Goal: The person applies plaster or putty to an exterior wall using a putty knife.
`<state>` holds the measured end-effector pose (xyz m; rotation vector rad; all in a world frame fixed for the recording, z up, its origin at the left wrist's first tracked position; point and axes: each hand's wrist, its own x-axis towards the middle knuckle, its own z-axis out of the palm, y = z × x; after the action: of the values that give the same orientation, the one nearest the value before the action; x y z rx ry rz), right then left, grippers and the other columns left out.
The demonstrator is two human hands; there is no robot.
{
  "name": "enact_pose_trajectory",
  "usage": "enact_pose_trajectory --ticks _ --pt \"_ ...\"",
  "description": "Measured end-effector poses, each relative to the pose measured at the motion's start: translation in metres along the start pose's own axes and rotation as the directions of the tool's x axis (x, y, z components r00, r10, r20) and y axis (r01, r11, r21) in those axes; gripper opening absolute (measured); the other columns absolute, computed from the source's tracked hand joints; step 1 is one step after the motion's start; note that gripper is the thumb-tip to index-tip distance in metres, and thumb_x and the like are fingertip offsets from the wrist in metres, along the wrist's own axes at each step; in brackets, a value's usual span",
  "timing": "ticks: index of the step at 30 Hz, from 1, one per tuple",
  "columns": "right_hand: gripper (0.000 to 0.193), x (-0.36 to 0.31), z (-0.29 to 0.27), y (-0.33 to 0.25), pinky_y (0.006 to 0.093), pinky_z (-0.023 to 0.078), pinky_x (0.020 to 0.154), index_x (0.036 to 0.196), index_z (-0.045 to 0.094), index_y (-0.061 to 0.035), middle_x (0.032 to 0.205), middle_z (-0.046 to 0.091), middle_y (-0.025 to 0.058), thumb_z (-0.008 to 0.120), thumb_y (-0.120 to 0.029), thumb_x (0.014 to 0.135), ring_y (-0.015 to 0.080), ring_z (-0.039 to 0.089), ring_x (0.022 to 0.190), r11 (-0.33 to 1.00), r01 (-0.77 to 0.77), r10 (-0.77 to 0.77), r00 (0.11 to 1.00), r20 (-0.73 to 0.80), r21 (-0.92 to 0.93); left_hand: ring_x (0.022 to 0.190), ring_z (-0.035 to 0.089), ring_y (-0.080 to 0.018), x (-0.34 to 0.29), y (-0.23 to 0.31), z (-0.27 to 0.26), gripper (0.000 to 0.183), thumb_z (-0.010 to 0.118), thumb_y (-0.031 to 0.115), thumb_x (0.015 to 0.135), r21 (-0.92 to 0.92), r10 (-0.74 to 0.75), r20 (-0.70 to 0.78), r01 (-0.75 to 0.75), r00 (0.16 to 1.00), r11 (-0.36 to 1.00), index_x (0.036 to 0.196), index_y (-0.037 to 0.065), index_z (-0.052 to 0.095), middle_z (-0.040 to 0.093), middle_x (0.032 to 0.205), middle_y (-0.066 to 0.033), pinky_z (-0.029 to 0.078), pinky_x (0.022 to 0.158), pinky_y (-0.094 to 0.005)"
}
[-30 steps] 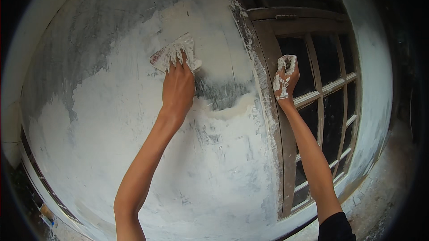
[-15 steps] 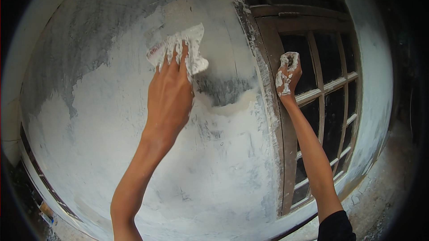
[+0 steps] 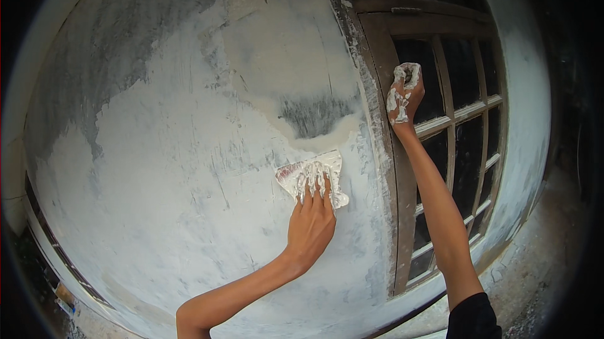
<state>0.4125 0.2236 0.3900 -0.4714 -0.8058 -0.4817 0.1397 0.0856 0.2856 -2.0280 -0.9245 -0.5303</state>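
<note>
My left hand (image 3: pixel 311 222) presses a flat, putty-coated spreader (image 3: pixel 297 172) against the wall (image 3: pixel 170 182), below a dark unfilled-looking patch (image 3: pixel 314 116). White putty clings to the fingers, which lie spread over the blade. A reddish area shows through at the spreader's left side. To the right, in front of the window frame, my right hand (image 3: pixel 408 97) is closed in a fist smeared with putty. Something dark and round shows at the top of that fist, ringed by putty, and its kind cannot be made out.
A brown wooden window frame (image 3: pixel 375 43) with several dark panes stands right of the wall, its near edge rough with plaster. Grey bare patches mark the wall's upper left. Rough ground (image 3: pixel 522 282) lies at lower right, and a slatted opening (image 3: pixel 63 254) runs along the lower left.
My left hand has swept the spreader down and to the right, from above the dark patch to below it. The right fist has stayed nearly in place.
</note>
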Motion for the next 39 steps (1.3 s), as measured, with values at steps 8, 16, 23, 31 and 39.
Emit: enact_pose_trajectory --ticks 8,16,23,31,39 --pt "0.008 -0.004 0.001 -0.004 0.0260 0.043 0.057 0.092 0.054 0.0002 0.077 0.056 0.0043 0.053 -0.006 0.087 0.0103 0.051 0.062 0.999 0.048 -0.049 0.998 -0.039 -0.017 0.125 0.039 -0.0446 0.091 -0.044 -0.037 0.064 0.046 -0.006 0.079 0.022 -0.013 -0.335 0.022 0.942 1.000 0.138 -0.012 0.023 0.040 0.132 -0.0345 0.037 0.102 -0.0472" --pt "0.006 -0.002 -0.004 -0.006 0.0247 0.041 0.059 0.087 0.053 -0.0018 0.075 0.054 0.0025 0.053 -0.007 0.088 0.0099 0.048 0.062 0.998 0.068 -0.068 0.998 -0.013 0.007 0.124 0.040 -0.0445 0.058 0.000 0.020 0.062 0.050 -0.005 0.077 0.001 0.012 -0.076 -0.012 0.997 1.000 0.133 -0.018 0.028 0.042 0.130 -0.0345 0.037 0.103 -0.0443" --pt "0.008 -0.012 -0.037 -0.027 0.0284 0.043 0.064 0.089 0.053 0.0002 0.077 0.054 0.0064 0.052 -0.006 0.085 0.0154 0.052 0.068 0.994 -0.100 0.098 0.994 0.048 0.047 0.123 0.044 -0.0387 0.012 0.011 -0.016 0.059 0.052 0.003 0.081 -0.177 0.089 -0.045 -0.095 0.995 0.980 0.133 -0.016 0.032 0.050 0.124 -0.0294 0.042 0.098 -0.0390" --pt "0.058 -0.169 -0.164 -0.112 0.0315 0.046 0.088 0.127 0.042 0.0007 0.116 0.052 0.0127 0.068 -0.023 0.080 0.0207 0.055 0.103 0.905 -0.419 0.373 0.864 0.339 0.073 0.115 0.052 -0.0263 -0.057 0.009 -0.037 0.040 0.049 0.012 0.091 -0.897 -0.738 0.169 -0.208 0.653 -0.390 0.128 -0.002 0.042 0.046 0.131 -0.0179 0.044 0.096 -0.0420" --pt "0.074 -0.181 -0.131 -0.257 0.0434 0.034 0.104 0.133 0.038 0.0051 0.130 0.044 0.0275 0.065 -0.011 0.067 0.0422 0.045 0.120 0.971 -0.159 0.239 0.569 0.787 -0.180 0.121 0.045 -0.0223 -0.122 0.034 0.049 0.054 0.049 0.017 0.091 -0.742 -0.287 0.464 0.191 0.838 -0.642 0.139 0.000 0.031 0.042 0.137 -0.0127 0.038 0.100 -0.0338"
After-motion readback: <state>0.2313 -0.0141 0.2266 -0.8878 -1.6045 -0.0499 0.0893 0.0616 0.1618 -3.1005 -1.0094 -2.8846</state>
